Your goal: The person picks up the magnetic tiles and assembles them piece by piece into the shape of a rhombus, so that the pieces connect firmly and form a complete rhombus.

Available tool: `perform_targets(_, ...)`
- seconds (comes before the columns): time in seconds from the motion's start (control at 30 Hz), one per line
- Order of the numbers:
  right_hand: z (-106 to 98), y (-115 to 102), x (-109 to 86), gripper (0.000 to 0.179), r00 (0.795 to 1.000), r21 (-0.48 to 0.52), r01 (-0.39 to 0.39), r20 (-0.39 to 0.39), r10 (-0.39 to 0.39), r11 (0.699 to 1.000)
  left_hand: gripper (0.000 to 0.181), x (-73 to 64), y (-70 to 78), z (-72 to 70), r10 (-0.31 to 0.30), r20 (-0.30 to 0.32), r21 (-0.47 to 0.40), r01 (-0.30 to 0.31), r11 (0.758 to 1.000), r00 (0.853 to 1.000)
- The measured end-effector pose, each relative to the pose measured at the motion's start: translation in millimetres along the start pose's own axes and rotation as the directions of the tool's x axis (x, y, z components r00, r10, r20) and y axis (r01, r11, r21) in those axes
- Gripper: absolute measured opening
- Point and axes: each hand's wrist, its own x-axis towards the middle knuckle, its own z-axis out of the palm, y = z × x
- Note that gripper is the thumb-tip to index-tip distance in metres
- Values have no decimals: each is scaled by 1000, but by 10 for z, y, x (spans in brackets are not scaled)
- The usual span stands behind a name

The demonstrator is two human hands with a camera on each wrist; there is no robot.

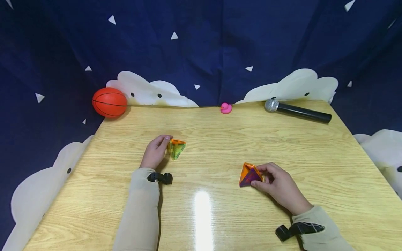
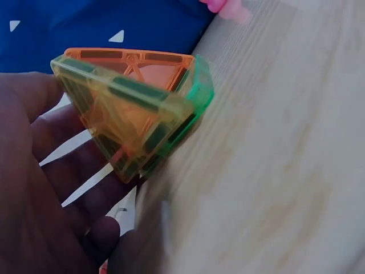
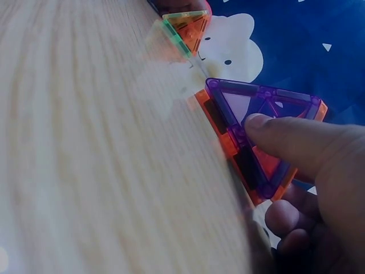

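On the left, my left hand (image 1: 155, 152) pinches a small pyramid of see-through magnetic tiles (image 1: 177, 149) by its side. The left wrist view shows this pyramid's yellow, orange and green triangles (image 2: 134, 105), low by the tabletop, with the other fingers spread behind it. Nearer and to the right, my right hand (image 1: 280, 186) grips a second pyramid of magnetic tiles (image 1: 250, 176), orange with one purple face. Its thumb presses on the purple triangle (image 3: 234, 100) in the right wrist view, while the fingers behind are partly hidden. The two pyramids stand apart.
Along the back of the wooden table (image 1: 204, 129) lie a red ball (image 1: 110, 102), a pink toy duck (image 1: 226, 108) and a black microphone (image 1: 301, 112). A dark blue curtain (image 1: 201, 45) with white clouds hangs behind. Black straps with cameras sit on both wrists.
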Motion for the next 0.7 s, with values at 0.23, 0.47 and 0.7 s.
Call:
perform_targets(0.23, -13, -15, -4, 37, 1000, 4, 6, 2, -6, 1000, 39, -17, 47, 60, -1, 35, -1, 1, 1000, 999)
perform_targets(0.47, -11, -10, 2, 38, 1000, -6, 29, -8, -29, 1000, 40, -48, 113, 174, 25, 78, -4, -25, 1000, 997)
perform_targets(0.7, 1, -12, 2, 39, 999, -7, 34, -11, -35, 999, 42, -81, 191, 312, 85, 132, 45, -92, 995, 988)
